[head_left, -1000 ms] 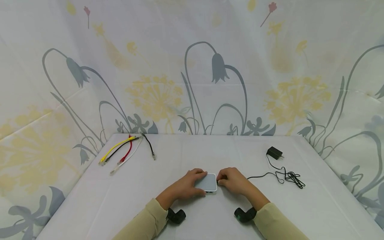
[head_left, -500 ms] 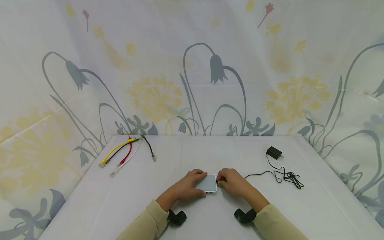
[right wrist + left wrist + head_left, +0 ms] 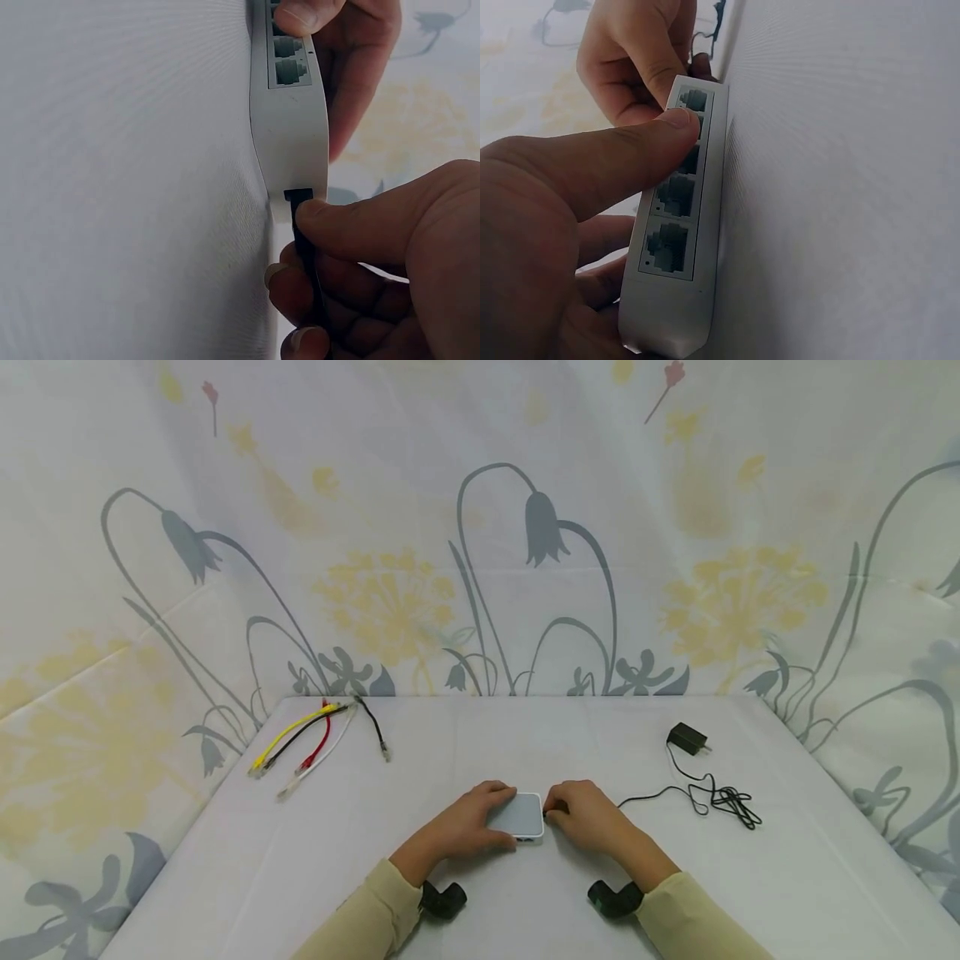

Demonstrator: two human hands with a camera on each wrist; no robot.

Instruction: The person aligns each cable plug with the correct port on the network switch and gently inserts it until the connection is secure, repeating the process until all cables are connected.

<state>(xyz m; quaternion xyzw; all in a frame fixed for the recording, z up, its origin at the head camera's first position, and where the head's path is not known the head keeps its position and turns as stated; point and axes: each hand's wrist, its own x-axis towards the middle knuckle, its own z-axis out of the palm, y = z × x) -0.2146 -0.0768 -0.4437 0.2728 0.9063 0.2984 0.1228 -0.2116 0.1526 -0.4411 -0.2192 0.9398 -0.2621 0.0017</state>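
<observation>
Flat on the table lies a small white network switch (image 3: 517, 815) with a grey top. My left hand (image 3: 467, 822) grips it from the left, and in the left wrist view the thumb lies across the row of several ports on the switch's edge (image 3: 667, 307). My right hand (image 3: 588, 814) is at the right side of the switch, pinching a black power plug (image 3: 303, 244) between thumb and fingers. In the right wrist view the plug's tip is in the socket on that side; how deep it sits is hard to tell. Its cord leads to a black power adapter (image 3: 687, 738).
The loosely bundled cord (image 3: 731, 802) lies on the right of the white table (image 3: 480, 743). At the back left are several short network cables: a yellow one (image 3: 296, 727), a red one (image 3: 321, 747), a white one (image 3: 318, 762) and black ones. A flowered cloth (image 3: 480, 610) hangs behind.
Nearly nothing differs. Both hands stay at the switch with the plug at its side; the whole view shifts slightly.
</observation>
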